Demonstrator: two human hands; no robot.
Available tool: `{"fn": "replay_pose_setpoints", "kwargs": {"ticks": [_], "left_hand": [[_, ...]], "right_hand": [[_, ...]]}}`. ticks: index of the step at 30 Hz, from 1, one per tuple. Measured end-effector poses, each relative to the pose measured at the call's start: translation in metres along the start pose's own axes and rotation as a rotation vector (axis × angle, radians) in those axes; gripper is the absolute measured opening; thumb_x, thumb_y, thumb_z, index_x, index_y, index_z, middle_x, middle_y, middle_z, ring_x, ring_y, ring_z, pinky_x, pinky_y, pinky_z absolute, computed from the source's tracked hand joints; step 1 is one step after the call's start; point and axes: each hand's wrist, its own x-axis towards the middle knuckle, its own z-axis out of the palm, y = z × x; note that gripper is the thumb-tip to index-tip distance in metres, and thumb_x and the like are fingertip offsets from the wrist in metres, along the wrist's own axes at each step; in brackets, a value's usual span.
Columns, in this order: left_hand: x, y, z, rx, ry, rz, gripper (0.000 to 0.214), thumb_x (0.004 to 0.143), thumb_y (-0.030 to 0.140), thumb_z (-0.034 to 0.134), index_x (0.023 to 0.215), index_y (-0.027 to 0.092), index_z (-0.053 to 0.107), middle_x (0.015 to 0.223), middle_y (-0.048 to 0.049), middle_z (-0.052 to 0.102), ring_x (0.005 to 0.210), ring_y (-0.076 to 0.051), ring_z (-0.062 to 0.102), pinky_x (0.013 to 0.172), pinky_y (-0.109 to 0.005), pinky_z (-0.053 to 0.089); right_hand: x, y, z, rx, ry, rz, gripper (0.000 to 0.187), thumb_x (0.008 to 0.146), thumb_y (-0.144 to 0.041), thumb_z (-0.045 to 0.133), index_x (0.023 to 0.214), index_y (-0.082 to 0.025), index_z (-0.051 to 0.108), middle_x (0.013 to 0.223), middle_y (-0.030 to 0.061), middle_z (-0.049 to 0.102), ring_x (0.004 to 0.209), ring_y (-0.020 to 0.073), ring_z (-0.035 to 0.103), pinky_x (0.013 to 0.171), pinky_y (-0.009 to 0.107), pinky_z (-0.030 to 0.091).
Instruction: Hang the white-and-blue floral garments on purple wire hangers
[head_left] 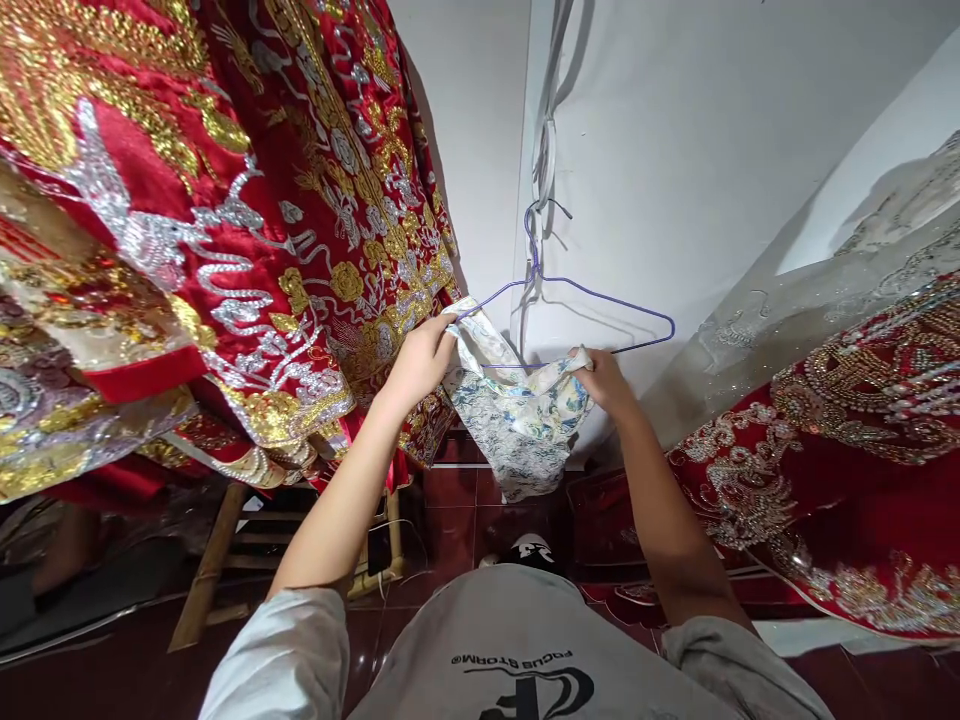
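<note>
A purple wire hanger [607, 292] hangs by its hook from a white cord on the wall. A light garment with a blue and green floral print [525, 420] is partly on it, its left strap over the hanger's left arm. The right arm of the hanger sticks out bare. My left hand [420, 360] is closed on the strap at the hanger's left end. My right hand [604, 378] pinches the garment's right upper edge, below the bare arm of the hanger. The garment's lower part hangs down toward the floor.
Red garments with gold and silver embroidery [330, 200] hang close on the left. A beaded red gown [862, 430] and sheer pale fabric [757, 300] are on the right. A bamboo chair [210, 570] stands at lower left on dark red floor tiles [450, 515]. Behind is a white wall [697, 130].
</note>
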Motion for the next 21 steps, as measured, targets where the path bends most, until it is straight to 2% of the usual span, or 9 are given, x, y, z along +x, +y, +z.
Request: {"fn": "replay_pose_setpoints", "kwargs": {"ticks": [2, 4, 5, 7, 9, 10, 14, 17, 21], "left_hand": [[0.009, 0.005, 0.005, -0.061, 0.095, 0.043, 0.035, 0.096, 0.025, 0.043, 0.120, 0.014, 0.067, 0.121, -0.0130, 0.073, 0.113, -0.027, 0.067, 0.102, -0.041, 0.051], [0.015, 0.005, 0.007, -0.076, 0.130, 0.053, 0.032, 0.097, 0.023, 0.042, 0.115, 0.015, 0.067, 0.114, -0.0122, 0.074, 0.107, -0.026, 0.068, 0.098, -0.038, 0.051], [0.017, 0.003, 0.006, -0.079, 0.125, 0.061, 0.031, 0.097, 0.023, 0.042, 0.114, 0.016, 0.067, 0.111, -0.0116, 0.074, 0.105, -0.026, 0.068, 0.096, -0.037, 0.051], [0.019, -0.004, 0.002, -0.071, 0.096, 0.079, 0.031, 0.098, 0.024, 0.042, 0.114, 0.016, 0.067, 0.110, -0.0113, 0.074, 0.104, -0.026, 0.068, 0.094, -0.036, 0.051], [0.020, -0.010, -0.003, -0.050, 0.066, 0.093, 0.032, 0.098, 0.026, 0.041, 0.116, 0.016, 0.066, 0.112, -0.0118, 0.074, 0.104, -0.027, 0.068, 0.095, -0.037, 0.050], [0.021, -0.012, -0.005, -0.037, 0.051, 0.101, 0.033, 0.098, 0.027, 0.041, 0.117, 0.016, 0.066, 0.112, -0.0122, 0.074, 0.105, -0.027, 0.067, 0.095, -0.037, 0.050], [0.023, -0.014, -0.009, 0.004, 0.011, 0.118, 0.034, 0.098, 0.027, 0.041, 0.117, 0.016, 0.066, 0.110, -0.0124, 0.074, 0.102, -0.028, 0.067, 0.093, -0.037, 0.050], [0.024, -0.015, -0.008, 0.009, 0.016, 0.120, 0.033, 0.098, 0.027, 0.041, 0.117, 0.017, 0.066, 0.111, -0.0124, 0.073, 0.104, -0.028, 0.067, 0.094, -0.038, 0.050], [0.026, -0.020, -0.010, 0.019, 0.083, 0.109, 0.031, 0.100, 0.029, 0.041, 0.116, 0.018, 0.065, 0.109, -0.0122, 0.073, 0.103, -0.028, 0.066, 0.093, -0.039, 0.050]], "right_hand": [[-0.004, -0.006, 0.007, 0.025, -0.018, -0.030, 0.016, 0.073, -0.037, 0.054, 0.069, -0.022, 0.058, 0.065, 0.0009, 0.056, 0.066, 0.0190, 0.052, 0.064, 0.032, 0.041], [-0.009, -0.009, 0.009, 0.058, 0.003, -0.106, 0.024, 0.074, -0.031, 0.055, 0.090, -0.021, 0.070, 0.088, 0.0056, 0.070, 0.083, 0.0239, 0.062, 0.077, 0.035, 0.048], [-0.011, -0.008, 0.007, 0.076, 0.069, -0.152, 0.034, 0.075, -0.029, 0.056, 0.104, -0.021, 0.071, 0.102, 0.0074, 0.072, 0.093, 0.0253, 0.064, 0.083, 0.037, 0.050], [-0.012, -0.004, -0.002, 0.101, 0.310, -0.210, 0.052, 0.075, -0.028, 0.061, 0.127, -0.023, 0.063, 0.125, 0.0104, 0.068, 0.109, 0.0265, 0.063, 0.093, 0.038, 0.051], [-0.010, 0.003, -0.014, 0.102, 0.552, -0.196, 0.062, 0.072, -0.031, 0.070, 0.133, -0.022, 0.058, 0.126, 0.0123, 0.066, 0.114, 0.0271, 0.062, 0.095, 0.038, 0.051], [-0.008, 0.007, -0.019, 0.100, 0.614, -0.171, 0.063, 0.070, -0.032, 0.074, 0.130, -0.020, 0.058, 0.118, 0.0120, 0.068, 0.111, 0.0271, 0.063, 0.093, 0.038, 0.053], [-0.006, 0.018, -0.028, 0.136, 0.631, -0.115, 0.065, 0.065, -0.029, 0.078, 0.126, -0.018, 0.059, 0.075, 0.0002, 0.065, 0.075, 0.0216, 0.065, 0.071, 0.033, 0.055], [-0.008, 0.018, -0.031, 0.159, 0.615, -0.115, 0.070, 0.065, -0.025, 0.075, 0.133, -0.017, 0.060, 0.074, 0.0002, 0.066, 0.072, 0.0205, 0.064, 0.068, 0.033, 0.054], [-0.005, 0.016, -0.056, 0.119, 0.448, -0.020, 0.043, 0.065, -0.024, 0.070, 0.105, -0.011, 0.078, 0.081, 0.0081, 0.073, 0.077, 0.0248, 0.067, 0.070, 0.038, 0.055]]}}
